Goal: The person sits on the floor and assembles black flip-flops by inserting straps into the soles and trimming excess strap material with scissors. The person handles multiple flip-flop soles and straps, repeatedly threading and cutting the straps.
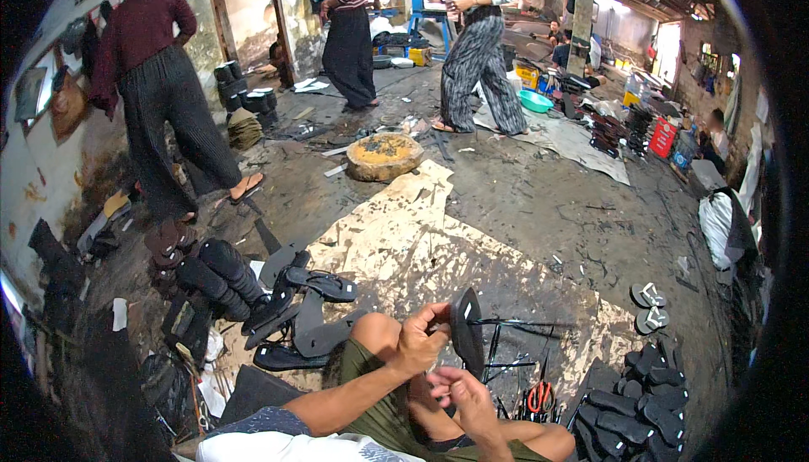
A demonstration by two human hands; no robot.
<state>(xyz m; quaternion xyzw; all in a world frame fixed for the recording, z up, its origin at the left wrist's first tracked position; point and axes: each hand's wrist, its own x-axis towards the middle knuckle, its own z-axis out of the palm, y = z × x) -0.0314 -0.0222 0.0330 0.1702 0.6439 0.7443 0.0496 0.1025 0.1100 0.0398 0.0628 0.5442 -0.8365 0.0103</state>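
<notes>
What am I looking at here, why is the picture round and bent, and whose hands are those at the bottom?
This is one picture from a wide fisheye camera worn on a person's head, looking down, so straight edges curve near the rim. The hands are that person's own. They sit on the floor of a workshop. The left hand grips a dark sandal sole held on edge, and the right hand works just below it. More dark soles lie piled at the left and at the lower right. Red-handled scissors lie by the knee, on flattened cardboard. A round wooden block sits farther off, and other people stand behind.
</notes>
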